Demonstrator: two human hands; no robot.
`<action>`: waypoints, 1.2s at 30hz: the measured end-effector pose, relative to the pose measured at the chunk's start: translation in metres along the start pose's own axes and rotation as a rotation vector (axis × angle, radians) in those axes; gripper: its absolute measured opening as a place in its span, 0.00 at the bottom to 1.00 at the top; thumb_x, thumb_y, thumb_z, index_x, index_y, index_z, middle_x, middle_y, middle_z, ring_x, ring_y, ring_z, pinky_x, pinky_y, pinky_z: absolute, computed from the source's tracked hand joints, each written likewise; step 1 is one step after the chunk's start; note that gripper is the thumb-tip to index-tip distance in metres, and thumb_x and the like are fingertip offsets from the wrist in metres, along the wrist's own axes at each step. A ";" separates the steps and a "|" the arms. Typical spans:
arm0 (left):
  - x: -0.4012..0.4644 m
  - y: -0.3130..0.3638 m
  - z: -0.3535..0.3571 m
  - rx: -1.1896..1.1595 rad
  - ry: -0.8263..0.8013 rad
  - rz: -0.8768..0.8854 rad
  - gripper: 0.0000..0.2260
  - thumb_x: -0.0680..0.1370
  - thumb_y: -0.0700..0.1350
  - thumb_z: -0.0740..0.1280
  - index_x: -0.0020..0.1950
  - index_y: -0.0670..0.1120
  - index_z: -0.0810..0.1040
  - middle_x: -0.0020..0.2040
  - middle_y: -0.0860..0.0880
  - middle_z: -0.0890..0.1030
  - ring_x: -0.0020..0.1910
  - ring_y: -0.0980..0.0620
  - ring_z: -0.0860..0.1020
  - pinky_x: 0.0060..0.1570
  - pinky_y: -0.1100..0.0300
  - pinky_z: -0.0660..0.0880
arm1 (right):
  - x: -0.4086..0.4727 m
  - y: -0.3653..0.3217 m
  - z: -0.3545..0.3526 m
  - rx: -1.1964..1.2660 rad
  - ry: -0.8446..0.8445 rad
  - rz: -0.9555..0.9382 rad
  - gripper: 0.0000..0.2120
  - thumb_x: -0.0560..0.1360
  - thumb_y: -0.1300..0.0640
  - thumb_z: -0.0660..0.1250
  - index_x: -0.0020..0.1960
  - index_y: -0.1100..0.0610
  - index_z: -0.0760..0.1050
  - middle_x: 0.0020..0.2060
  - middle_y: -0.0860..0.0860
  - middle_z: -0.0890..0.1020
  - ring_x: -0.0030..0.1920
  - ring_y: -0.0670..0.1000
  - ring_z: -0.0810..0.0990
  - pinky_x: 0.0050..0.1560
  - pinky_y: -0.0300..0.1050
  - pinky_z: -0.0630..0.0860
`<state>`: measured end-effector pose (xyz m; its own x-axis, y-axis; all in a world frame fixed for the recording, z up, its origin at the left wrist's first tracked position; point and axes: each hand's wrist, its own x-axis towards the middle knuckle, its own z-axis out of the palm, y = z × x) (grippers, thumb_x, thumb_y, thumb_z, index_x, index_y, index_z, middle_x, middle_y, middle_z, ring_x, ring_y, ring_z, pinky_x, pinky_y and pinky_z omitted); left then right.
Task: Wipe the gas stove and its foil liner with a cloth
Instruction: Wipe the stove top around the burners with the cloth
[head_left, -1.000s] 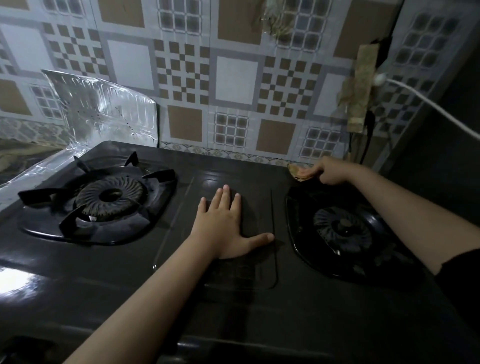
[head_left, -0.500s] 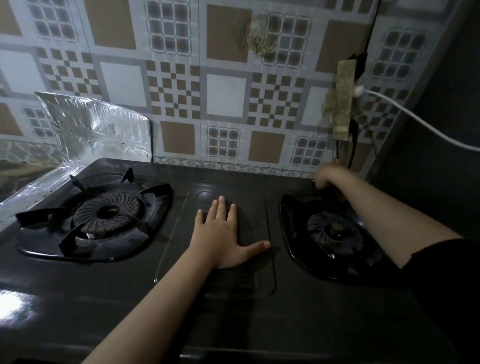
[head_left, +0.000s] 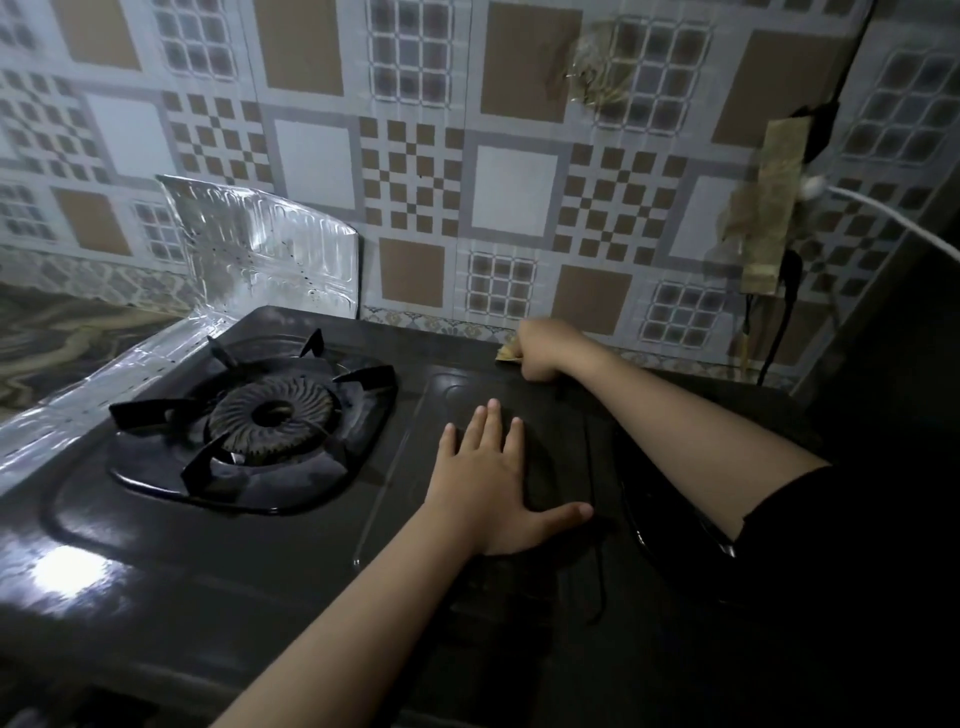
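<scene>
Along the stove's back edge, approx 1 o'clock from the left burner (head_left: 270, 415), the right hand (head_left: 543, 348) is clenched round a yellowish cloth (head_left: 508, 353), pressing it on the black gas stove (head_left: 218, 582). Left hand (head_left: 491, 483) lies flat w/ fingers spread on the centre panel, gripping nothing, bracing. Foil liner (head_left: 260, 249) stands at 11 o'clock, along the stove's left side & back-left corner; I'd guess not wiped yet. Tips: keep cloth flat, firm overlapping strokes along the rim, work twd the foil, go light there since it prob. tears.
</scene>
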<state>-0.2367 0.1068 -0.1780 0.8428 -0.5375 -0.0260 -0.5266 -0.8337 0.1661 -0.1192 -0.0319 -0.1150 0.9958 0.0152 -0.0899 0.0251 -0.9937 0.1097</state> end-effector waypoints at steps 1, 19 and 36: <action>-0.001 0.000 0.000 -0.004 -0.008 0.006 0.52 0.68 0.78 0.51 0.79 0.45 0.42 0.79 0.42 0.39 0.77 0.47 0.37 0.74 0.45 0.39 | 0.004 -0.009 -0.001 0.018 0.007 -0.033 0.03 0.72 0.65 0.63 0.43 0.59 0.72 0.34 0.53 0.72 0.36 0.52 0.73 0.32 0.42 0.69; -0.030 -0.036 0.000 -0.060 0.071 -0.134 0.50 0.69 0.77 0.51 0.79 0.46 0.41 0.79 0.47 0.37 0.77 0.51 0.36 0.73 0.53 0.38 | 0.102 -0.124 -0.011 0.277 -0.068 -0.438 0.29 0.72 0.70 0.57 0.68 0.47 0.73 0.69 0.54 0.72 0.66 0.57 0.72 0.67 0.44 0.68; -0.032 -0.030 -0.003 -0.089 0.091 -0.142 0.49 0.72 0.73 0.56 0.79 0.42 0.45 0.79 0.43 0.42 0.78 0.48 0.41 0.75 0.51 0.43 | 0.024 -0.051 0.018 0.107 -0.036 -0.543 0.35 0.67 0.71 0.58 0.66 0.41 0.72 0.66 0.48 0.75 0.64 0.54 0.74 0.67 0.49 0.70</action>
<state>-0.2477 0.1495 -0.1787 0.9165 -0.3987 0.0329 -0.3936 -0.8837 0.2534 -0.0978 0.0173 -0.1409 0.8388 0.5263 -0.1391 0.5230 -0.8501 -0.0626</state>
